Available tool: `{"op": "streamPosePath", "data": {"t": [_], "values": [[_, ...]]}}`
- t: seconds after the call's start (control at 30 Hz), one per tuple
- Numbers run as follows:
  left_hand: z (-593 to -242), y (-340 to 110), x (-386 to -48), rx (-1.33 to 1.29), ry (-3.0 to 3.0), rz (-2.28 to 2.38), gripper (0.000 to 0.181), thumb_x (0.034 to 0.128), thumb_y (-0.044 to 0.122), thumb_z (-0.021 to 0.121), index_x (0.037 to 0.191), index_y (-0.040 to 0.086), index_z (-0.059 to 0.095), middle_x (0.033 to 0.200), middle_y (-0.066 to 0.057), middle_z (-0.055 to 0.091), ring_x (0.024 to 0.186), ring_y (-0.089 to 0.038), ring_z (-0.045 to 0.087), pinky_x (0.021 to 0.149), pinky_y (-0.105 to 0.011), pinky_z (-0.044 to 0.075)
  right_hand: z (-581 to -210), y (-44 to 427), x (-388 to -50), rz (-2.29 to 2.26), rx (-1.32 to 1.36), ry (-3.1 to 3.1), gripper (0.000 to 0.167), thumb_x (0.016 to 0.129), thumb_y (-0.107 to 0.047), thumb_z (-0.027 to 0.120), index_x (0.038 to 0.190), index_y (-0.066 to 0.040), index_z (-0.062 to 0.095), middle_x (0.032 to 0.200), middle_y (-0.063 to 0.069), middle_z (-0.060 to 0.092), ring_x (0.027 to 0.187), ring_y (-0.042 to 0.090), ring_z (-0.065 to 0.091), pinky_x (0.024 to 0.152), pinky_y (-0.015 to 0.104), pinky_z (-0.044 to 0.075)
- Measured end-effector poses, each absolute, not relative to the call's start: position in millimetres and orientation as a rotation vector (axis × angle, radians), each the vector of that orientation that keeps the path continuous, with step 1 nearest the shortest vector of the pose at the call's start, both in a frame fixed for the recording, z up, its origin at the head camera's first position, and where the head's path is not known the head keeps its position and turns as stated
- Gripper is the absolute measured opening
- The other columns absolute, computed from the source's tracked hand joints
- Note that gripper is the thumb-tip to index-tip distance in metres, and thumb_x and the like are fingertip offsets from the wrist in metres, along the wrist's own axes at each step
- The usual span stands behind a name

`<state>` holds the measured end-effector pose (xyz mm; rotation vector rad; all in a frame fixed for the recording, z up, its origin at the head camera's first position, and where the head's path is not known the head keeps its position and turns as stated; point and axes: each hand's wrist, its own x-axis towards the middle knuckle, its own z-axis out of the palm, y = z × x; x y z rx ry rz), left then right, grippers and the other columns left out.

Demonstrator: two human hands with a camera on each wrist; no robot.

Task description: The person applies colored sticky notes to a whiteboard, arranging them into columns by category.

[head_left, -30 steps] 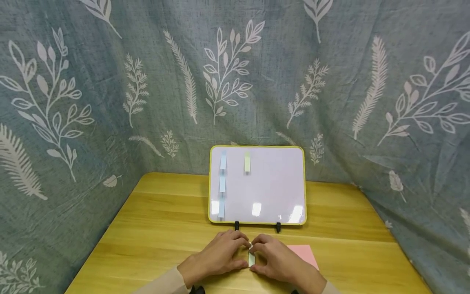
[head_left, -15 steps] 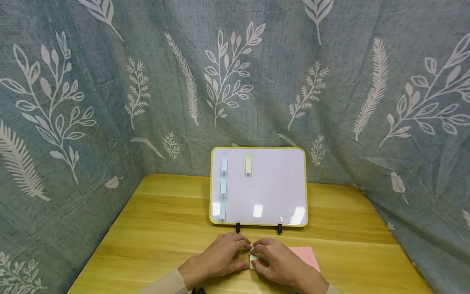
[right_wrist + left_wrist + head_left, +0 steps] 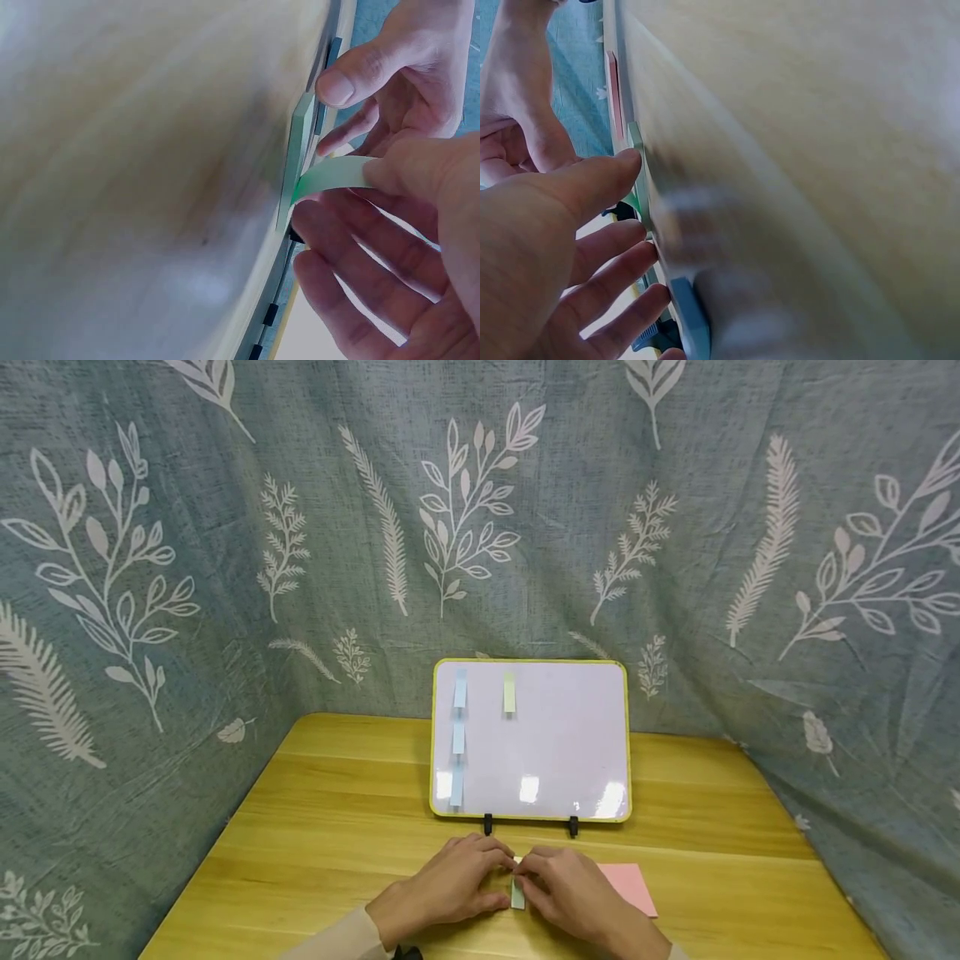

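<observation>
A narrow light-green sticky note pad point(image 3: 518, 893) lies on the table between both hands. My left hand point(image 3: 453, 881) steadies it, thumb at the near end and fingers around the far end; the left wrist view shows the thumb against the pad's edge point(image 3: 635, 139). My right hand point(image 3: 573, 893) pinches the top strip point(image 3: 337, 172) between thumb and fingers, and the strip curves up from the pad point(image 3: 298, 150). A pink pad point(image 3: 628, 887) lies beside the right hand. A blue pad point(image 3: 692, 319) sits under the left hand, hidden in the head view.
A yellow-framed whiteboard point(image 3: 566, 735) stands behind the hands on black feet point(image 3: 488, 824). It bears a column of blue strips point(image 3: 458, 737) at left and one green strip point(image 3: 509, 693) near the top. Patterned cloth point(image 3: 360, 527) hangs around the wooden table point(image 3: 315, 827).
My right thumb has moved from the near end of the green pad toward its far part, and the top strip is now pinched and lifted. The left hand has stayed nearly still.
</observation>
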<state>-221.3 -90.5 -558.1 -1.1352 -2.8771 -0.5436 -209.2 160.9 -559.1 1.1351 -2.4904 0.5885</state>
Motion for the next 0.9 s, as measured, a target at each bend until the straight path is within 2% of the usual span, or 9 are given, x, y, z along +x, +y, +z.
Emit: {"op": "streamPosePath", "data": {"t": [0.13, 0.4, 0.6, 0.7, 0.9], "values": [[-558.2, -90.1, -221.2, -1.133, -2.877, -0.544, 0.038, 0.1066, 0.046, 0.087, 0.140, 0.030, 0.081, 0.153, 0.013, 0.075, 0.142, -0.014, 0.068, 0.119, -0.049, 0.059, -558.6, 159.2, -209.5, 0.596, 1.132, -2.453, 0.007, 0.098, -0.009, 0.093, 0.101, -0.014, 0.088, 0.097, -0.009, 0.083, 0.085, -0.004, 0.072, 0.072, 0.017, 0.060], [-557.9, -89.8, -219.5, -1.132, -2.893, -0.571, 0.036, 0.1084, 0.045, 0.085, 0.140, 0.029, 0.082, 0.153, 0.013, 0.075, 0.142, -0.014, 0.068, 0.119, -0.050, 0.059, -558.6, 159.6, -209.7, 0.817, 1.072, -2.579, 0.009, 0.098, -0.008, 0.093, 0.096, -0.015, 0.090, 0.095, -0.008, 0.087, 0.090, -0.003, 0.076, 0.078, 0.022, 0.065], [-554.3, -86.7, -221.7, -1.111, -2.838, -0.544, 0.028, 0.1131, 0.047, 0.078, 0.134, 0.030, 0.087, 0.145, 0.013, 0.081, 0.132, -0.013, 0.072, 0.112, -0.045, 0.060, -561.6, 160.0, -213.1, 0.972, 1.022, -2.616, 0.012, 0.097, -0.009, 0.095, 0.092, -0.018, 0.089, 0.094, -0.009, 0.086, 0.087, -0.007, 0.073, 0.076, 0.021, 0.065], [-552.2, -84.8, -223.1, -1.111, -2.820, -0.527, 0.026, 0.1125, 0.045, 0.079, 0.131, 0.029, 0.088, 0.142, 0.012, 0.083, 0.126, -0.012, 0.073, 0.107, -0.042, 0.061, -562.7, 160.7, -214.9, 1.010, 1.019, -2.610, 0.012, 0.097, -0.010, 0.096, 0.092, -0.018, 0.088, 0.092, -0.010, 0.086, 0.086, -0.008, 0.072, 0.075, 0.020, 0.065], [-551.5, -83.9, -224.3, -1.101, -2.831, -0.498, 0.024, 0.1096, 0.036, 0.084, 0.132, 0.028, 0.088, 0.141, 0.013, 0.082, 0.129, -0.013, 0.074, 0.108, -0.044, 0.062, -563.5, 162.5, -217.0, 1.073, 1.027, -2.609, 0.013, 0.098, -0.014, 0.095, 0.090, -0.020, 0.088, 0.089, -0.012, 0.085, 0.082, -0.008, 0.073, 0.072, 0.019, 0.063]]}}
